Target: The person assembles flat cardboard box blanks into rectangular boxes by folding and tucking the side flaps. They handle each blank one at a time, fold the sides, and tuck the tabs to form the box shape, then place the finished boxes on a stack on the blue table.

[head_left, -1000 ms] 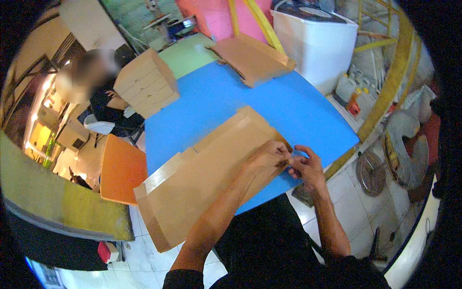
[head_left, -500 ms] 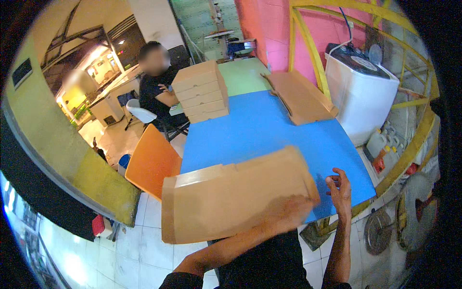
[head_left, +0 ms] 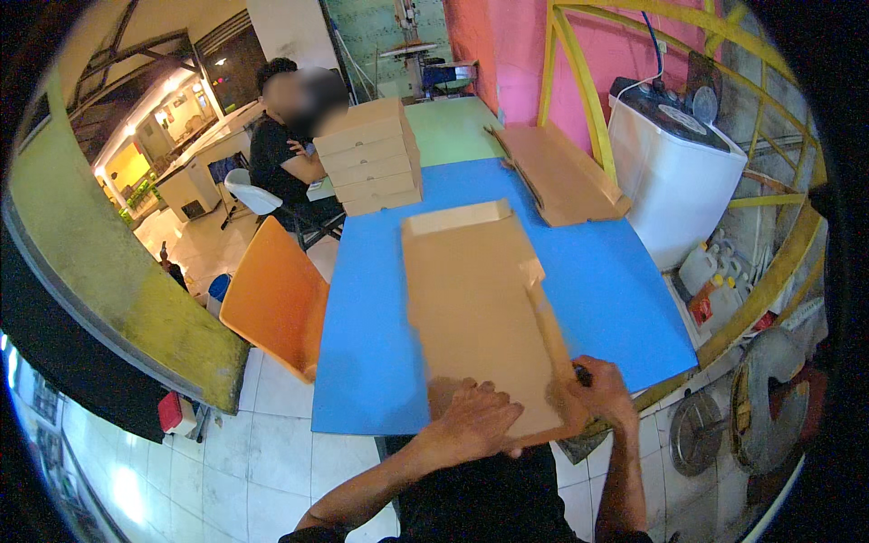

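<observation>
Cardboard sheet (head_left: 480,312) newly endwise, box stack (head_left: 369,167) and folded cardboard (head_left: 563,172) beyond.

Light is moderate, fairly even over table (head_left: 362,353). Warm lamps (head_left: 129,129) glow at far upper left. White glare on floor (head_left: 127,489), lower left. Soft shadow on card (head_left: 480,299) beside left hand (head_left: 475,421). Person's head (head_left: 294,95) is smeared by blur. Fisheye bows wall (head_left: 136,299); black corners show grain.

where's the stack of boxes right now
In the head view, the stack of boxes stands left of centre at the far left of the blue tabletop, beside the person in black and beyond the cardboard sheet under the left hand.
</observation>
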### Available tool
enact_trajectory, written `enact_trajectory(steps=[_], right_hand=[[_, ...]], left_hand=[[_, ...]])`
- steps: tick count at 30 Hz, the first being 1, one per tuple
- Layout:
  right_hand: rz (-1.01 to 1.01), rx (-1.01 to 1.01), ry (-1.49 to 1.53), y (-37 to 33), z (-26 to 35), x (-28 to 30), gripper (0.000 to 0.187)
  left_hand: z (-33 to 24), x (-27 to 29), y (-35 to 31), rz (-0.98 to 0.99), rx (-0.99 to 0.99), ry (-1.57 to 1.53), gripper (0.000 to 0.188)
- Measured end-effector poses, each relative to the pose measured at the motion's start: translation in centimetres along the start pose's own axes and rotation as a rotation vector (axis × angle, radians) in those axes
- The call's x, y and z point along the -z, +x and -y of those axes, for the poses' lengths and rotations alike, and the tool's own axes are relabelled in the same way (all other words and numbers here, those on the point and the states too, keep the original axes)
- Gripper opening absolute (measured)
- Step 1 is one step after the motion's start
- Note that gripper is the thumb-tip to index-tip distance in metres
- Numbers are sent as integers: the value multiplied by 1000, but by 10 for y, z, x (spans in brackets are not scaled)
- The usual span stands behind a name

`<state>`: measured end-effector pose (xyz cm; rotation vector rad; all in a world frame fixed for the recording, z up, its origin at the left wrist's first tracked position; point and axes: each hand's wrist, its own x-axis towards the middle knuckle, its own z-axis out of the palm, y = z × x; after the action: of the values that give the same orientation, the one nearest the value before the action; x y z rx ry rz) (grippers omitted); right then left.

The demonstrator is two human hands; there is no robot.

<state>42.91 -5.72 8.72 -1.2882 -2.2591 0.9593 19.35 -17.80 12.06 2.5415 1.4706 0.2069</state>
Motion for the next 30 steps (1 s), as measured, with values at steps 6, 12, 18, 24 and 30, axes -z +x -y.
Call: enact_trajectory(steps=[6,12,18,24,30], right_hand=[[-5,32,160,17,15,-61,38],[-22,20,366,20,4,-71,35],[-11,-51,353,15,18,-70,35],[24,-89,588,-13,44,-95,33],[50,-362,955,-24,51,-97,40]], left_hand=[[-29,-52,22,-461,156,80,35],[-25,-62,-3,-673,196,8,15],[-12,-53,-17,-600,499,-252,13],[15,-47,-6,-308,581,-273,27],[25,-40,-6,-230,616,-398,30]])
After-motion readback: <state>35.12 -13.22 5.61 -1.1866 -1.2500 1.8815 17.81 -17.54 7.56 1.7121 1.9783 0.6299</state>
